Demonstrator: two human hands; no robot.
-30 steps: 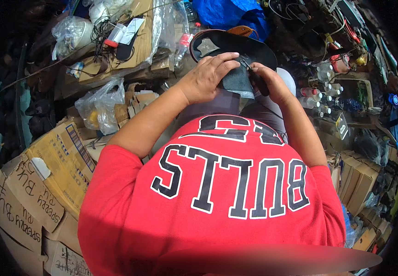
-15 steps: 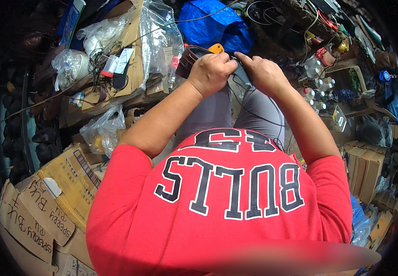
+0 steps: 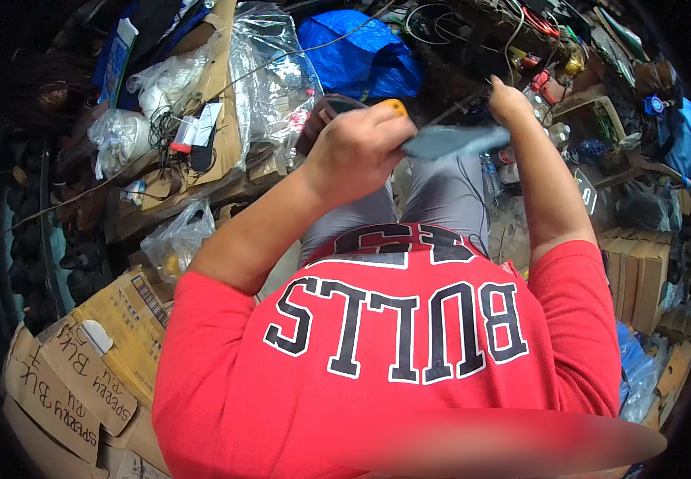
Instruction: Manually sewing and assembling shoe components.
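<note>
My left hand (image 3: 359, 150) is closed around a dark brown, leather-like piece (image 3: 313, 126), raised above my lap. An orange piece with a small dark spot (image 3: 394, 106) pokes out over its fingers. From the same hand a flat grey-blue piece (image 3: 455, 142) reaches rightward, smeared by motion. My right hand (image 3: 511, 106) is farther out to the right, its fingers drawn together and the thumb side pointing up. A thin dark line runs near its fingertips, but whether they grip it is unclear. Grey trousers (image 3: 433, 191) cover my legs below.
A crumpled blue sheet (image 3: 359, 54) lies straight ahead, clear plastic (image 3: 272, 80) and cardboard to its left. Several bottles (image 3: 557, 134) stand at the right. Stacked brown cardboard (image 3: 634, 279) sits right, a yellow carton (image 3: 126, 323) left. A thin cord (image 3: 106, 168) crosses the far left.
My hands have moved apart: the right went outward and up to the right, the left came slightly nearer. The grey-blue piece swung from hanging between them to nearly level.
</note>
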